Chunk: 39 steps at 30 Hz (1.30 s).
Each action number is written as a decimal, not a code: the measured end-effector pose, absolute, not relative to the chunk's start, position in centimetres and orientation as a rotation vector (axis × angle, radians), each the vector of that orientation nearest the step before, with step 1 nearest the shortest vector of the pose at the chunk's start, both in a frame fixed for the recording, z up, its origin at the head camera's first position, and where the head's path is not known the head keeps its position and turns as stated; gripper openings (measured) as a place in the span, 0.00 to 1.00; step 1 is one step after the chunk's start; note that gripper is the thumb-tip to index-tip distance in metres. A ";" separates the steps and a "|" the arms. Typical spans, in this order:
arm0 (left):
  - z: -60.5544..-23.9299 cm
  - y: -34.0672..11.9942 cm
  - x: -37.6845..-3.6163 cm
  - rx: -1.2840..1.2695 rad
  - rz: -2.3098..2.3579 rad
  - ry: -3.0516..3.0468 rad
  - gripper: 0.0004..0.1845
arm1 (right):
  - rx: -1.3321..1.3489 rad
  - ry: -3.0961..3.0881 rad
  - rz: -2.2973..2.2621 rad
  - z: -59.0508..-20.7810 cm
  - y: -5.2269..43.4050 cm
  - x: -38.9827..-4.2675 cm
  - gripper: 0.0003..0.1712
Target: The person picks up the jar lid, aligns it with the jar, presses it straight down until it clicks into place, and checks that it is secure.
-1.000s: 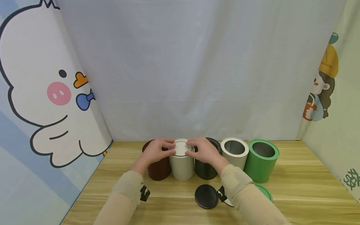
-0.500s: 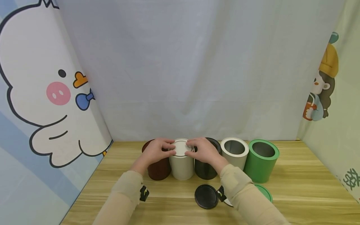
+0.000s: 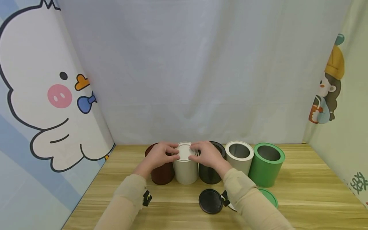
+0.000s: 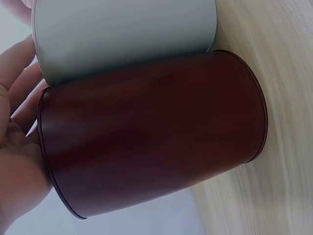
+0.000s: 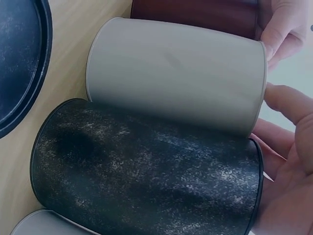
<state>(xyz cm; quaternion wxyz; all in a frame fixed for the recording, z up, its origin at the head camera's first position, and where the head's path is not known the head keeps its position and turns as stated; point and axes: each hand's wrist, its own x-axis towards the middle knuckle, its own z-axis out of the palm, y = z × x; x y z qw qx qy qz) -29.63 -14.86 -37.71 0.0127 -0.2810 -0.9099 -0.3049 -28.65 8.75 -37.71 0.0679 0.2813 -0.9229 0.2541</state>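
Note:
A round white lid lies on top of a white canister in the head view. From the left, my left hand holds the lid's edge with thumb and fingertips, its palm over a dark red canister. My right hand does the same from the right, reaching over a black canister. In the left wrist view the red canister fills the middle. The right wrist view shows the right thumb at the top rim of the white canister; the lid's top is hidden there.
To the right stand a second white canister and a green canister, both without lids. In front lie a black lid, a green lid and a white lid mostly hidden by the right sleeve. A grey curtain hangs behind.
Both hands keep their place at the white lid's edge. The canisters and loose lids have not moved; the head view shifts only very slightly.

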 end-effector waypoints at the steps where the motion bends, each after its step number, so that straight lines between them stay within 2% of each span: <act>1: -37.7 -14.8 -29.6 -0.880 -0.945 -2.835 0.17 | 0.843 -2.784 0.763 -37.7 8.7 -28.7 0.23; 39: -37.5 -14.8 -30.0 -0.946 -0.812 -2.843 0.15 | 0.877 -2.864 0.642 -36.8 8.8 -28.9 0.24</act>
